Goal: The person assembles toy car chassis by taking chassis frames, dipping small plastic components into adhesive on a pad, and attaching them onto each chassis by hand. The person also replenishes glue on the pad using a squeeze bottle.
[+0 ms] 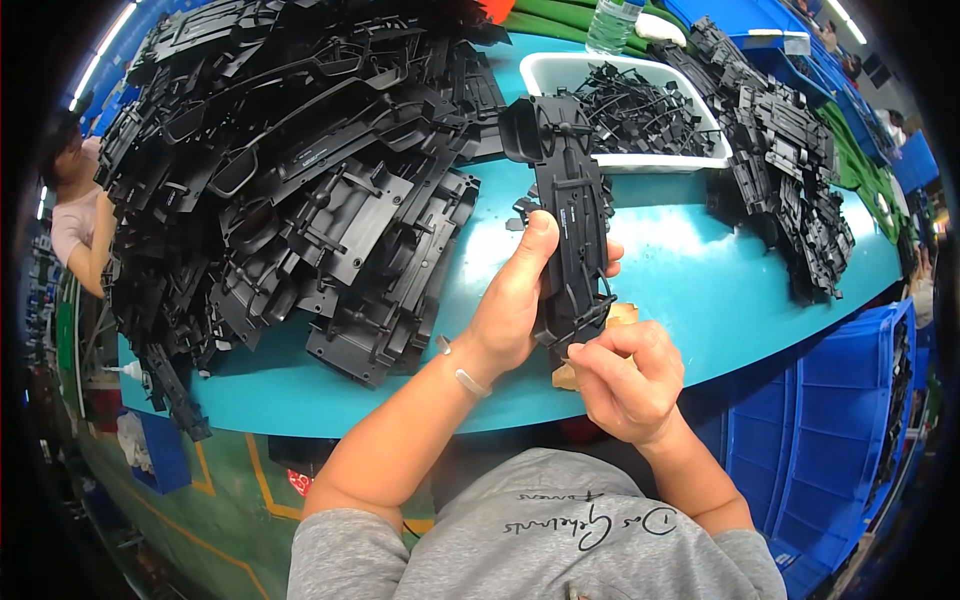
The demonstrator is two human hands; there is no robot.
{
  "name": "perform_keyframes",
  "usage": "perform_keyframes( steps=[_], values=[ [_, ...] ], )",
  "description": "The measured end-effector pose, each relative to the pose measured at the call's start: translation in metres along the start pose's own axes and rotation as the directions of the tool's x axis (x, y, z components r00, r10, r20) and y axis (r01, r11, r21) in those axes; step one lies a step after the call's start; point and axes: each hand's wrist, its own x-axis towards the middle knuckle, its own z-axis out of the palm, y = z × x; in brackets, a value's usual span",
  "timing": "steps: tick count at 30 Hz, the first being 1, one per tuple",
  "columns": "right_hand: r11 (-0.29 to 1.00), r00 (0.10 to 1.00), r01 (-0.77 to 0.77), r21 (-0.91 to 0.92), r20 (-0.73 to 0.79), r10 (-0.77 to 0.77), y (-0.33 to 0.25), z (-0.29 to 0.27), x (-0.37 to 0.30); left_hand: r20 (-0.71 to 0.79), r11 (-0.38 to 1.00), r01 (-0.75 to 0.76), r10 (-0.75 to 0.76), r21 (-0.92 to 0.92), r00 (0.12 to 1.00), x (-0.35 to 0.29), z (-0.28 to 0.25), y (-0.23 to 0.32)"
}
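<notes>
My left hand (pixel 517 290) is wrapped round a long black plastic part (pixel 572 215), holding it upright over the table with its lower end toward me. Thin bars and clips show along the part's face. At that lower end my right hand (pixel 632 378) is closed in a pinch, thumb against fingertips, touching or very near the part's edge. Whatever sits between those fingertips is too small to make out. Behind the right hand lies a tan, crumpled-looking piece (pixel 566 377), partly covered by the fingers.
A large heap of black plastic parts (pixel 350 220) fills the table's left. Beyond my hands stands a white bin (pixel 713 158) of small black pieces. More black parts (pixel 785 140) pile up at right. A clear bottle (pixel 612 25) stands behind; blue crates (pixel 810 420) sit at lower right.
</notes>
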Motion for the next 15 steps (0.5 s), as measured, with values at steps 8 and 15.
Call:
perform_keyframes(
  steps=[8,15],
  values=[
    [1.0,1.0,-0.012,0.002,0.014,0.012,-0.0009,0.0012,-0.0002,0.009,1.0,-0.002,0.002,0.017,1.0,0.0,0.0001,-0.0015],
    [1.0,1.0,-0.019,0.0,0.022,0.019,-0.0009,0.0036,0.0016,0.012,1.0,-0.003,0.003,0.023,1.0,-0.0001,0.0024,-0.0009]
  ],
)
